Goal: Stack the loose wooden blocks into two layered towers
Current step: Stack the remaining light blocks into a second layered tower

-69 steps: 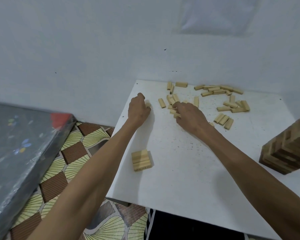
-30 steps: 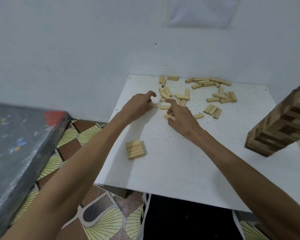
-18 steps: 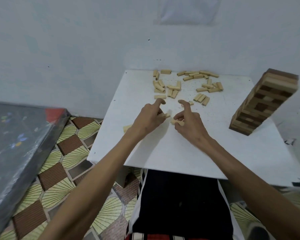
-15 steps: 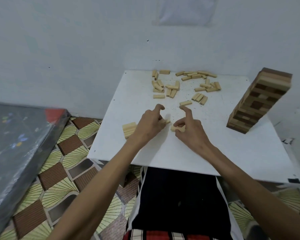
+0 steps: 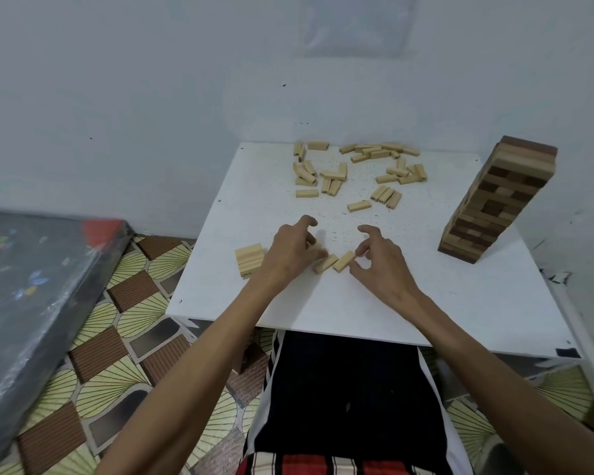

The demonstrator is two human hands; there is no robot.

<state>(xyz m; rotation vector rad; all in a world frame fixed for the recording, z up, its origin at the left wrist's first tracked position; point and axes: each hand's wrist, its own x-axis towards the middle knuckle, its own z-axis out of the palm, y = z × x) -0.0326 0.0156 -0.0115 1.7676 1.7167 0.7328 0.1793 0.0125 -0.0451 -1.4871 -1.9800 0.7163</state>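
At the table's (image 5: pixel 426 313) nine o'clock edge sat a low starter stack (image 5: pixel 249 260), barely off the surface. Just at its three o'clock, the left hand (image 5: pixel 290 250) had its fingers curled onto the first block (image 5: pixel 325 263), which lay flat and touched the second block (image 5: pixel 344 261) alongside. The right hand (image 5: pixel 379 260) pinched that one's far end between thumb and fingertips, index finger lifted. Toward twelve o'clock the loose blocks (image 5: pixel 357 173) lay scattered, well apart from both hands. At two o'clock stood the tall tower (image 5: pixel 494 200), apparently complete. By my judgement the task was about half done: the second tower had hardly begun, and most pale blocks still awaited stacking.
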